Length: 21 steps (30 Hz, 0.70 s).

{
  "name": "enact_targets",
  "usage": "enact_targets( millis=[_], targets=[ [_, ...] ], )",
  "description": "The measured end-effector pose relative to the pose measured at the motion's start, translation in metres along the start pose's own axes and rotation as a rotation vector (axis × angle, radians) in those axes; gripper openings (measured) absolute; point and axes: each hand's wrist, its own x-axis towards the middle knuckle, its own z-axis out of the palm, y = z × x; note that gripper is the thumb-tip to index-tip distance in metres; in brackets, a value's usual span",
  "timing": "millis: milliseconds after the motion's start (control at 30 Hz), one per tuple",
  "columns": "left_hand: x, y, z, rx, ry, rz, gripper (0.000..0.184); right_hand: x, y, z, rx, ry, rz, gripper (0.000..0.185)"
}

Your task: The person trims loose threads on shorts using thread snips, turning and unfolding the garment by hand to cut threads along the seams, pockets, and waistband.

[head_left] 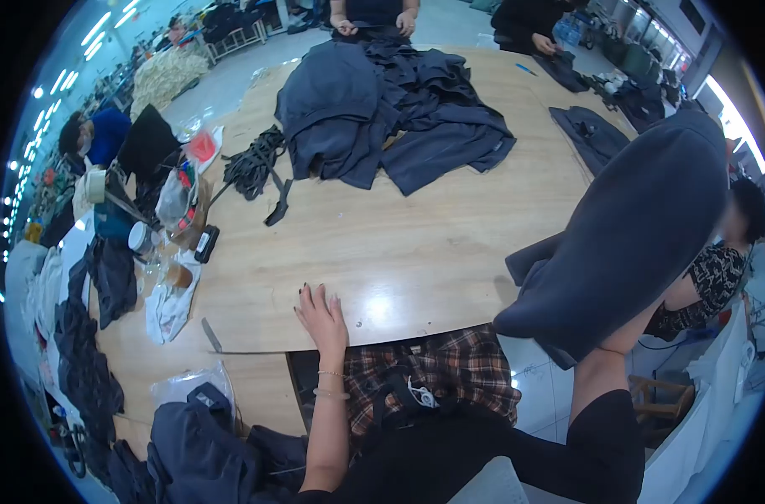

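My left hand [319,315] lies flat on the wooden table [265,286] near its front edge, fingers spread, holding nothing. On the right, a large dark grey garment piece [639,218] is raised off the table, tilted, its lower end by the table edge. My right forearm [599,382] reaches up behind this piece, which hides the fingers of that hand; the cloth appears held up by it. A pile of dark grey garments [332,109] covers the far middle of the table. Beside it lies a tangle of dark straps [256,164].
Bottles, a cup [178,275] and a black box-like item [205,244] stand on the left. More dark garments [202,445] lie at lower left, by a plastic bag [193,382]. Co-workers stand across the table; another person [710,277] is close on the right.
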Motion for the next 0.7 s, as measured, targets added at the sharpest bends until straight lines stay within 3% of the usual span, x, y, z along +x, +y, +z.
enact_targets(
  millis=[133, 200, 267, 333, 400, 467, 600, 700],
  targets=[
    [0.001, -0.003, 0.005, 0.081, -0.028, 0.001, 0.042, -0.017, -0.050, -0.021, -0.425, 0.663, -0.055, 0.033],
    [0.000, 0.000, 0.005, 0.096, -0.038, 0.013, 0.044, -0.017, -0.060, -0.113, -0.543, 0.574, 0.110, 0.020],
    [0.001, 0.003, 0.002, 0.116, -0.044, -0.016, 0.044, 0.001, -0.037, -0.136, -0.685, 0.621, 0.156, 0.012],
    [0.000, 0.004, 0.002, 0.126, -0.052, -0.006, 0.043, 0.025, -0.018, -0.144, -0.750, 0.645, 0.098, 0.013],
    [0.000, 0.001, 0.003, 0.152, -0.044, 0.002, 0.043, 0.050, -0.023, -0.240, -0.910, 0.529, 0.075, 0.015],
    [0.000, 0.001, 0.002, 0.145, -0.062, 0.013, 0.042, 0.072, -0.021, -0.237, -1.225, 0.488, -0.077, 0.024],
    [0.000, 0.001, 0.004, 0.158, -0.062, -0.006, 0.043, 0.084, 0.007, -0.284, -1.693, 0.321, 0.085, 0.040],
    [-0.001, 0.005, 0.003, 0.175, -0.055, -0.018, 0.043, 0.059, 0.072, -0.274, -1.997, 0.179, 0.485, 0.029]
  ],
)
